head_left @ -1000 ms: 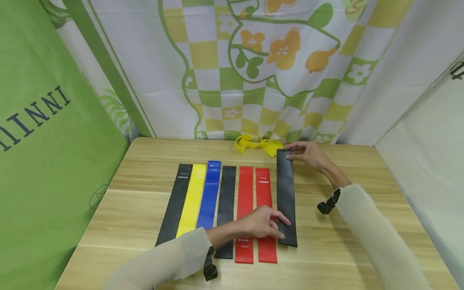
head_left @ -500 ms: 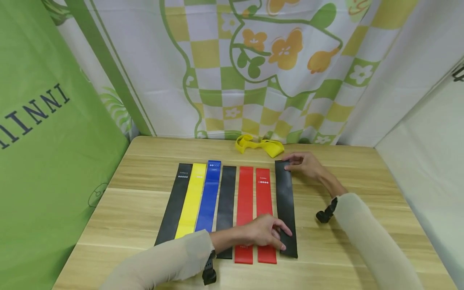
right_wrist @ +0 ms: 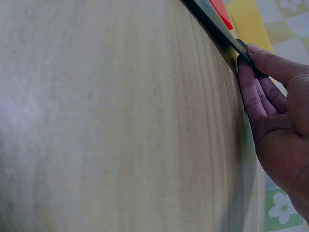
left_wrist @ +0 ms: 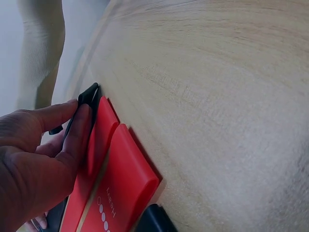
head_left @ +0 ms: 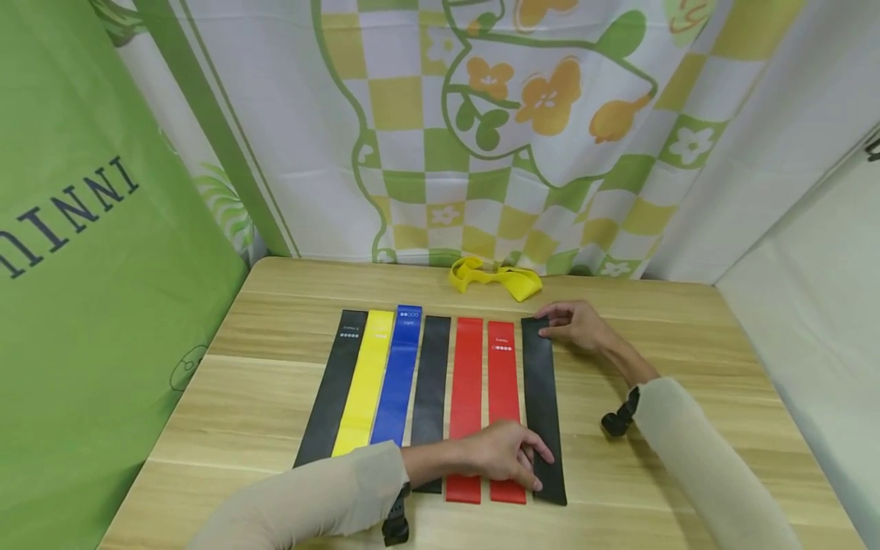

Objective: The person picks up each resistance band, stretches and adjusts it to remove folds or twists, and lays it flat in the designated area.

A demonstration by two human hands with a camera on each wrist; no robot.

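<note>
A wide black resistance band (head_left: 541, 401) lies lengthwise at the right end of a row of flat bands. My right hand (head_left: 580, 327) pinches its far end between thumb and fingers; the right wrist view shows the thumb (right_wrist: 270, 63) over the band's edge. At the near end, my left hand (head_left: 505, 456) reaches across the row and pinches the same band, seen close up as a folded black edge (left_wrist: 89, 96). Just left of it lie a red band (head_left: 503, 382) and another red band (head_left: 467, 374), partly under the left hand and wrist.
Further left are a narrower black band (head_left: 431, 374), a blue band (head_left: 399, 374), a yellow band (head_left: 364, 382) and another black band (head_left: 333, 389). A crumpled yellow band (head_left: 498, 278) lies at the back of the wooden table (head_left: 660, 336), before a patterned curtain (head_left: 440, 153).
Both hands have drawn the black band toward the table's near edge. It now lies lower, its ends about level with the red bands. The other bands stay put.
</note>
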